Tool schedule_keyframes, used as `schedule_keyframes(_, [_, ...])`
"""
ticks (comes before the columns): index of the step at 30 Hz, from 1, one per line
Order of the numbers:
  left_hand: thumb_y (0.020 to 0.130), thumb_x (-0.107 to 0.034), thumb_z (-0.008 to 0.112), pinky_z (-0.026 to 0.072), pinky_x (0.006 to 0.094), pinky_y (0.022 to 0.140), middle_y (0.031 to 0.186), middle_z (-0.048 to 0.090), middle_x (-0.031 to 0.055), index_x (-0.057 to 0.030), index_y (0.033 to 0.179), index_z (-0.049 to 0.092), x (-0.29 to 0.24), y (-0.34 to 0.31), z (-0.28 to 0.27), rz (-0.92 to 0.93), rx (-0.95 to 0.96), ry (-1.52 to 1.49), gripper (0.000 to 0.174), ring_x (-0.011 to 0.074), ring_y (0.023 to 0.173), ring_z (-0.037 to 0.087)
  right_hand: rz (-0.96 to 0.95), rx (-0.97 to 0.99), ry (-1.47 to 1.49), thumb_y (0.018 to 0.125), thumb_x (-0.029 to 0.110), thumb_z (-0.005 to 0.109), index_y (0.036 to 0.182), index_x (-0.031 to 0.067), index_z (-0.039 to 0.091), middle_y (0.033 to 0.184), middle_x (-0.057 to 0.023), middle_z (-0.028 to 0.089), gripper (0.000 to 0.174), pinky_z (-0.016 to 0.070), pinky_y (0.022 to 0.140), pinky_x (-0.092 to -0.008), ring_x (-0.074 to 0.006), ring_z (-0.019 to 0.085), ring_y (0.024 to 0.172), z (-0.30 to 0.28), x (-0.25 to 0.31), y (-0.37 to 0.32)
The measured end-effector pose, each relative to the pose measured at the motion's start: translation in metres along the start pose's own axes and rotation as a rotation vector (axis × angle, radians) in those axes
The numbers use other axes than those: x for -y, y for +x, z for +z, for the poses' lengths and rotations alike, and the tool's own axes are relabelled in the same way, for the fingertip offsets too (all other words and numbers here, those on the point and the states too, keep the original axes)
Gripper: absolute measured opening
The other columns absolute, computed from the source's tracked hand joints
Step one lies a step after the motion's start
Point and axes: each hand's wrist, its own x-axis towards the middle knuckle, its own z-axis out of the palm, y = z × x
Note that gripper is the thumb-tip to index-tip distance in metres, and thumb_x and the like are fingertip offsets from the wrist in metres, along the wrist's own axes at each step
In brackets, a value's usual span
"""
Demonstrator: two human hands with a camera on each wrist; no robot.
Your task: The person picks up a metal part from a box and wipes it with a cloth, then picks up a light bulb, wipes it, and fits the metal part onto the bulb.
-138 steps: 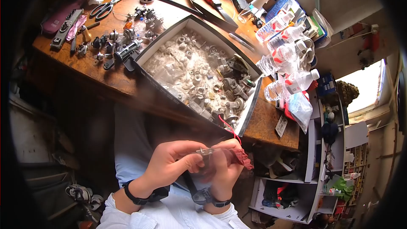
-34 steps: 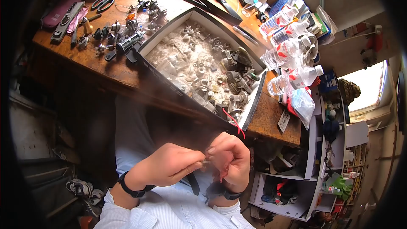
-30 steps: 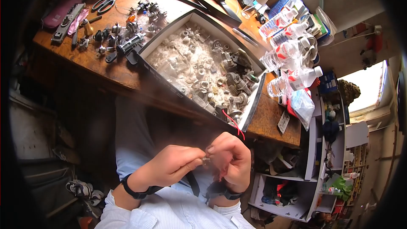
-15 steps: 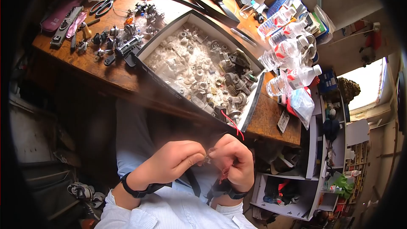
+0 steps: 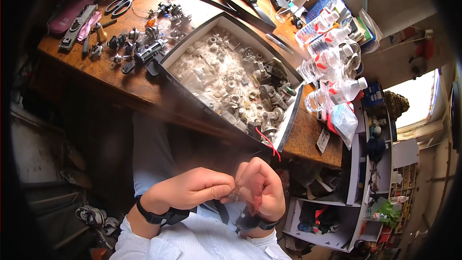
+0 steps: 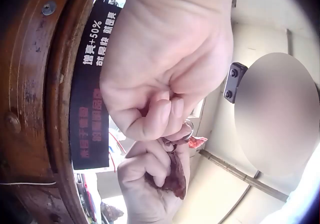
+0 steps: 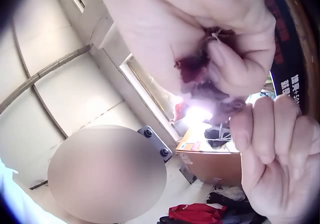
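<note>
In the head view my left hand (image 5: 195, 190) pinches a small shiny metal part (image 5: 234, 194) between thumb and fingers, mostly hidden by the fingertips. Its curved, shiny edge shows in the left wrist view below my left fingers. Right beside it, my right hand (image 5: 269, 188) grips a crumpled dark red cloth (image 5: 257, 197), bunched in the palm with a loose end hanging out. The right wrist view shows the cloth (image 7: 192, 69) under curled right fingers, close against the left fingertips. Both hands are over the lap, in front of the desk edge.
A black-edged box (image 5: 192, 97) full of dusty bulbs and metal fittings sits at the desk's front edge, red wires (image 5: 267, 142) hanging from its corner. Several water bottles (image 5: 332, 94) lie right of it. Scissors (image 5: 126, 4) and a pile of bulbs (image 5: 149, 43) lie left.
Metal prongs showed at the left fingertips 4.6 s ago, with the cloth sticking out to the right. Since half a second ago the right fingers have lifted slightly while the cloth stays gripped.
</note>
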Motion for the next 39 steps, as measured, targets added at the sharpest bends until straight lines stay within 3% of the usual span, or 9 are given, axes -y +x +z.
schedule_keyframes(7, [0.1, -0.016, 0.046, 0.0448, 0.0315, 0.068, 0.079, 0.056, 0.008, -0.0003, 0.089, 0.056, 0.005, 0.0, 0.014, 0.132, -0.208, 0.111, 0.022, 0.0209, 0.072, 0.054, 0.031, -0.173, 0.281, 0.086, -0.001, 0.061, 0.086, 0.0046, 0.045, 0.081, -0.0038, 0.049, 0.017, 0.0431, 0.064, -0.0231, -0.0103, 0.05, 0.07, 0.019, -0.005, 0.005])
schedule_keyframes(10, [0.099, -0.014, 0.048, 0.0447, 0.0321, 0.068, 0.08, 0.056, 0.0084, -0.0007, 0.09, 0.058, 0.003, 0.002, 0.02, 0.186, -0.304, 0.109, 0.019, 0.0228, 0.074, 0.055, -0.022, -0.224, 0.216, 0.086, -0.001, 0.061, 0.085, 0.0064, 0.042, 0.079, -0.0038, 0.049, 0.02, 0.0425, 0.063, -0.0219, -0.0095, 0.049, 0.069, 0.018, -0.011, 0.003])
schedule_keyframes(18, [0.098, -0.014, 0.051, 0.0394, 0.0294, 0.061, 0.076, 0.052, 0.0091, -0.0013, 0.088, 0.059, 0.01, 0.011, 0.024, 0.386, -0.544, 0.53, 0.018, 0.0228, 0.065, 0.048, 0.066, -0.348, 0.352, 0.084, -0.001, 0.061, 0.087, 0.0081, 0.041, 0.082, -0.0038, 0.049, 0.022, 0.0383, 0.057, -0.0155, -0.0073, 0.049, 0.069, 0.026, -0.009, 0.0])
schedule_keyframes(22, [0.1, -0.017, 0.05, 0.0376, 0.0271, 0.059, 0.075, 0.052, 0.0055, -0.0015, 0.091, 0.059, 0.013, 0.005, 0.02, 0.265, -0.386, 0.283, 0.021, 0.0168, 0.064, 0.046, -0.006, -0.275, 0.29, 0.084, 0.001, 0.065, 0.088, 0.0056, 0.048, 0.083, -0.0044, 0.051, 0.018, 0.0406, 0.058, -0.0184, -0.0084, 0.05, 0.069, 0.017, -0.014, 0.0])
schedule_keyframes(24, [0.102, -0.021, 0.048, 0.0367, 0.0241, 0.059, 0.076, 0.052, 0.0008, -0.0004, 0.095, 0.059, 0.014, -0.001, 0.017, -0.069, -0.14, -0.319, 0.025, 0.0102, 0.065, 0.043, -0.02, -0.169, 0.223, 0.083, 0.004, 0.069, 0.088, 0.0032, 0.053, 0.084, -0.0049, 0.053, 0.017, 0.0419, 0.06, -0.0214, -0.0093, 0.05, 0.068, 0.01, -0.008, 0.001])
schedule_keyframes(27, [0.104, -0.024, 0.043, 0.0357, 0.0189, 0.058, 0.078, 0.049, -0.0048, -0.0025, 0.092, 0.057, 0.015, -0.001, 0.019, -0.088, -0.056, -0.477, 0.029, 0.0029, 0.067, 0.04, 0.018, -0.072, 0.228, 0.083, 0.005, 0.069, 0.087, 0.0032, 0.054, 0.082, -0.0045, 0.053, 0.016, 0.0411, 0.061, -0.0212, -0.009, 0.05, 0.068, 0.004, -0.005, 0.003])
schedule_keyframes(33, [0.104, -0.024, 0.043, 0.034, 0.0188, 0.057, 0.076, 0.049, -0.0051, -0.0037, 0.091, 0.058, 0.014, -0.001, 0.021, -0.041, -0.155, -0.341, 0.028, 0.0035, 0.065, 0.039, 0.073, -0.163, 0.239, 0.084, 0.009, 0.07, 0.087, 0.0028, 0.054, 0.079, -0.0035, 0.053, 0.018, 0.0391, 0.059, -0.0202, -0.0085, 0.05, 0.067, 0.009, -0.003, 0.005])
schedule_keyframes(36, [0.104, -0.024, 0.043, 0.0333, 0.0189, 0.055, 0.075, 0.049, -0.0051, -0.0037, 0.092, 0.058, 0.013, -0.003, 0.01, -0.089, -0.07, -0.255, 0.028, 0.0031, 0.063, 0.039, 0.082, -0.125, 0.248, 0.084, 0.009, 0.07, 0.087, 0.003, 0.053, 0.079, -0.0034, 0.053, 0.018, 0.0379, 0.058, -0.0198, -0.0084, 0.049, 0.066, 0.007, -0.006, 0.005])
schedule_keyframes(39, [0.104, -0.024, 0.044, 0.0323, 0.0184, 0.055, 0.076, 0.05, -0.0047, -0.0034, 0.091, 0.058, 0.013, -0.005, 0.003, -0.235, 0.016, -0.482, 0.028, 0.0022, 0.063, 0.039, 0.119, -0.07, 0.284, 0.084, 0.01, 0.07, 0.087, 0.0032, 0.053, 0.078, -0.0032, 0.052, 0.018, 0.0377, 0.057, -0.0201, -0.0083, 0.049, 0.066, 0.003, -0.01, 0.008])
